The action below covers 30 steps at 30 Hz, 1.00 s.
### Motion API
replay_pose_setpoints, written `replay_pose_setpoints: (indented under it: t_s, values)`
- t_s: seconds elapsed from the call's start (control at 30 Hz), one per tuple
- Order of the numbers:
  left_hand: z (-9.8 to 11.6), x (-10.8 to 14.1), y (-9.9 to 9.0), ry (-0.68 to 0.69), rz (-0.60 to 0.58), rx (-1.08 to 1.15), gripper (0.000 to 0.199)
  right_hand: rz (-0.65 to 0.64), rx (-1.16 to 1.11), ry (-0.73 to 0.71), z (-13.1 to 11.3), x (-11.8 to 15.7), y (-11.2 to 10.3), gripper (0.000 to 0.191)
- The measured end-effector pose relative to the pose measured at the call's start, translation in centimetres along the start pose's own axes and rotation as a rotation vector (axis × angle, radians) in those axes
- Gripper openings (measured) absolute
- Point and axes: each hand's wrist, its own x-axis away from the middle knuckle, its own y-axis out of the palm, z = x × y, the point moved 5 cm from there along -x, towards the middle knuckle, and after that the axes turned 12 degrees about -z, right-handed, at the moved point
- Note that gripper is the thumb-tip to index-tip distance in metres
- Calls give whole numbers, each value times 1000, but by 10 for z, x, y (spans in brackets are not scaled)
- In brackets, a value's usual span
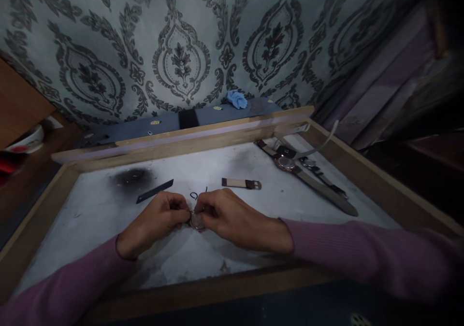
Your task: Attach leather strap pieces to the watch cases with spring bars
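A small round watch case (197, 221) without a visible strap is low over the white tray surface, between my two hands. My left hand (155, 222) is closed, its thumb and forefinger pinching the left edge of the case. From the other side my right hand (235, 219) is closed too, fingertips pressed on the case's upper right part and hiding some of it. A thin black ring-like piece (194, 195) lies just beyond the fingertips. Behind the right knuckles a short thin dark tip (206, 189) shows; I cannot tell whether it is held.
A raised wooden frame (213, 140) borders the work surface. On it lie a dark flat strip (155, 191), a brown strap piece with buckle (241, 183) and, at right, several watches and straps (286, 163). Blue crumpled cloth (237, 99) rests behind, by the patterned wall.
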Motion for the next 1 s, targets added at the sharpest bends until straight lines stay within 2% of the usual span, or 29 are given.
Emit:
replay_pose_setpoints:
  t_s: [0.47, 0.8, 1.0]
  values:
    - [4, -1, 1, 0, 5, 7, 13, -41, -97, -5, 5, -4, 1, 20]
    - [4, -1, 3, -9, 3, 1, 9, -69, -106, -68, 1, -5, -2, 17]
    - [4, -1, 3, -25, 12, -6, 7, -104, -37, -95, 1, -6, -3, 18]
